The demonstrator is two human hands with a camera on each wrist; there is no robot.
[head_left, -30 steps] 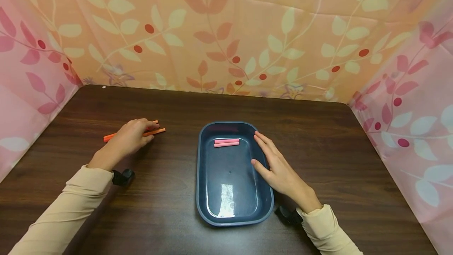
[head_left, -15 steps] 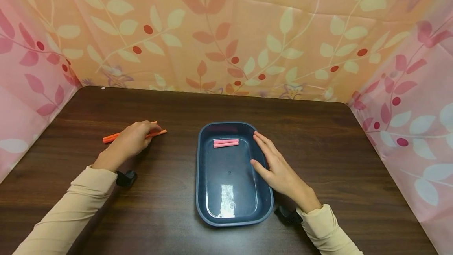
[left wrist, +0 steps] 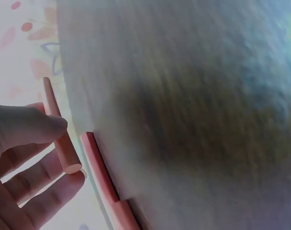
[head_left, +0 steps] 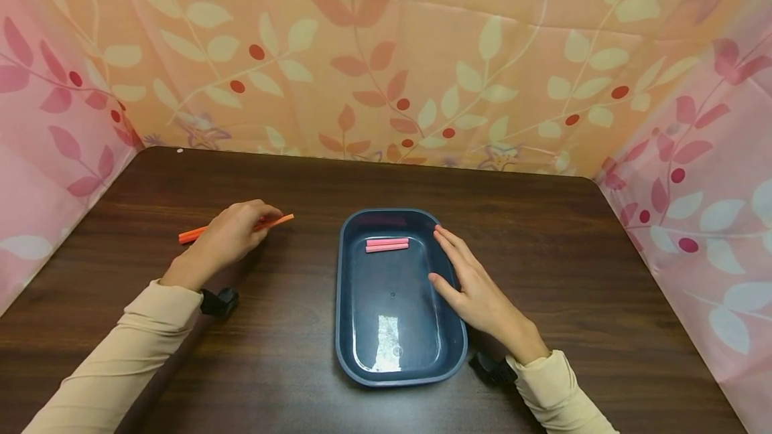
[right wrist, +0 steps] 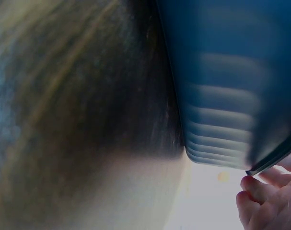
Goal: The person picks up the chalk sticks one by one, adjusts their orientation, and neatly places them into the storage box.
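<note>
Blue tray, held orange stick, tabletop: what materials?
Blue tray: probably molded plastic, smooth and glossy; bright reflection on its floor, rounded corners, no visible seams.
Orange stick: looks matte, with a solid, flat end in the left wrist view; chalk, wood or plastic, can't tell.
Tabletop: wood or wood-look laminate, satin; dark streaky grain, soft sheen toward the near edge.

a cream left sleeve (head_left: 111,360) is creasing at eight o'clock; a matching right sleeve (head_left: 563,397) is showing near five. a black device (head_left: 220,302) is jutting from the left cuff (head_left: 165,303) toward three o'clock, a second black device (head_left: 493,368) from the right cuff (head_left: 538,370) toward nine.
</note>
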